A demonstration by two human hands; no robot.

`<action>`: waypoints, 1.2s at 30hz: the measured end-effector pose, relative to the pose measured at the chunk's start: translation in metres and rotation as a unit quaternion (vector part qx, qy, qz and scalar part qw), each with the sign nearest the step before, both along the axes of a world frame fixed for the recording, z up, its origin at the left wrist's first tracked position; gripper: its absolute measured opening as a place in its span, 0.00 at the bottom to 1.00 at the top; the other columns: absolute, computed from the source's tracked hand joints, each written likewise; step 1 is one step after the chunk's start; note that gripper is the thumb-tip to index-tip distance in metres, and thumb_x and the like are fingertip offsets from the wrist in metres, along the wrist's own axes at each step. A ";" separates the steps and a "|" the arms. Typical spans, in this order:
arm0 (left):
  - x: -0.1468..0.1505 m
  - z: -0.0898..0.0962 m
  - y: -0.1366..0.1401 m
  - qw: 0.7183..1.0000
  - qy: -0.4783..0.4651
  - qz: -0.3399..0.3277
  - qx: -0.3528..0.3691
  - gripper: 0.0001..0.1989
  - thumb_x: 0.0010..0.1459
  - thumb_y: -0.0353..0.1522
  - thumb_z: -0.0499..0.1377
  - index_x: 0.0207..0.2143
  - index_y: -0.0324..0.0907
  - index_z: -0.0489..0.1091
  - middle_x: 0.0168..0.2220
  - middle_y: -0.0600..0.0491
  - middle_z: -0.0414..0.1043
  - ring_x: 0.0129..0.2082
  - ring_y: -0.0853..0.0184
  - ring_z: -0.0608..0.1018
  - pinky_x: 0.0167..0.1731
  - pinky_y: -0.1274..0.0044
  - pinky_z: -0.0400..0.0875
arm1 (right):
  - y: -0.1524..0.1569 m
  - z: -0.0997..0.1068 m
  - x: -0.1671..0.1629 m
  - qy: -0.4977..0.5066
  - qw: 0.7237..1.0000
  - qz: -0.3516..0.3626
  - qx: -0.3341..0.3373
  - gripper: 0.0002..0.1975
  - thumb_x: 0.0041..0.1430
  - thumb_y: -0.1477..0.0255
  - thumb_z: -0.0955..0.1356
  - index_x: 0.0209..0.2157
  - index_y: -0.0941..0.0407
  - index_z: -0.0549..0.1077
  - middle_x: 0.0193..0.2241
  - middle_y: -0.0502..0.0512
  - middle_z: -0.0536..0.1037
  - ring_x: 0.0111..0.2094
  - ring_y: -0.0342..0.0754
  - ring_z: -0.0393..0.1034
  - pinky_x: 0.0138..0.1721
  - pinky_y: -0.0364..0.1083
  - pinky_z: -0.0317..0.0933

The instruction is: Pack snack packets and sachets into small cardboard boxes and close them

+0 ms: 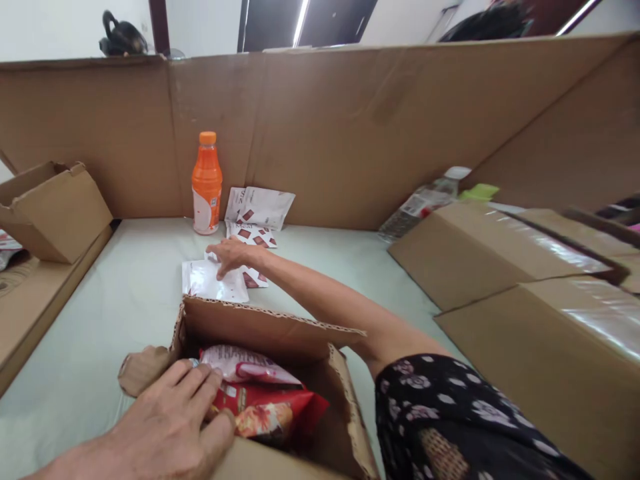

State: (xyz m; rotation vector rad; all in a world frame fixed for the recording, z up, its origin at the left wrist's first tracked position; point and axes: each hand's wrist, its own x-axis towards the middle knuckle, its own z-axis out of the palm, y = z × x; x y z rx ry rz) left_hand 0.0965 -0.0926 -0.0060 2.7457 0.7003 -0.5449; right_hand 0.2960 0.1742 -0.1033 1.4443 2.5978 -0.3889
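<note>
My right hand [234,255] reaches across the far wall of an open cardboard box [275,320]. Its thumb and fingers are apart at the top of a white pouch [210,283], which lies flat just beyond the box; I cannot tell whether they grip it. More white pouches with dark red squares [257,237] lie past that hand, partly overlapping. My left hand [173,420] rests on the box's near left corner, fingers extended over the contents. Inside the box are a red packet [265,407] and a white and pink packet [245,363].
An orange drink bottle [207,187] stands against the tall cardboard wall [320,120]. A clear bottle [420,203] leans at the right, behind taped cardboard boxes [495,247]. An open carton [60,210] sits at the left. A dark-haired head [490,21] shows beyond the wall.
</note>
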 end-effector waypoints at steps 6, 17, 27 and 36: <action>-0.015 0.018 -0.002 0.995 -0.091 0.039 -0.026 0.27 0.57 0.34 0.62 0.59 0.40 0.72 0.65 0.37 0.69 0.63 0.41 0.73 0.64 0.51 0.66 | -0.017 0.011 -0.013 -0.031 0.999 -0.017 -0.003 0.36 0.57 0.56 0.76 0.62 0.57 0.70 0.58 0.65 0.75 0.58 0.61 0.70 0.58 0.54 0.60; -0.017 0.033 0.013 0.986 -0.077 0.099 -0.108 0.50 0.48 0.39 0.72 0.71 0.57 0.57 0.74 0.49 0.52 0.72 0.36 0.57 0.67 0.45 0.58 | -0.052 0.021 -0.020 -0.074 0.995 -0.060 0.007 0.21 0.69 0.61 0.71 0.57 0.57 0.73 0.59 0.61 0.73 0.58 0.58 0.70 0.58 0.63 0.66; -0.005 0.021 0.004 0.994 -0.011 0.101 -0.046 0.50 0.43 0.39 0.70 0.70 0.47 0.61 0.73 0.36 0.52 0.72 0.34 0.55 0.67 0.41 0.49 | -0.087 0.019 -0.002 0.020 0.994 -0.107 -0.022 0.20 0.69 0.63 0.71 0.57 0.57 0.72 0.56 0.60 0.74 0.52 0.55 0.74 0.52 0.58 0.72; -0.006 0.017 -0.004 0.995 -0.056 0.079 -0.004 0.48 0.40 0.38 0.67 0.68 0.51 0.63 0.70 0.39 0.62 0.68 0.32 0.64 0.64 0.37 0.56 | -0.130 0.006 0.072 0.142 0.972 -0.181 -0.040 0.19 0.69 0.63 0.71 0.57 0.57 0.73 0.55 0.59 0.75 0.52 0.55 0.74 0.51 0.58 0.72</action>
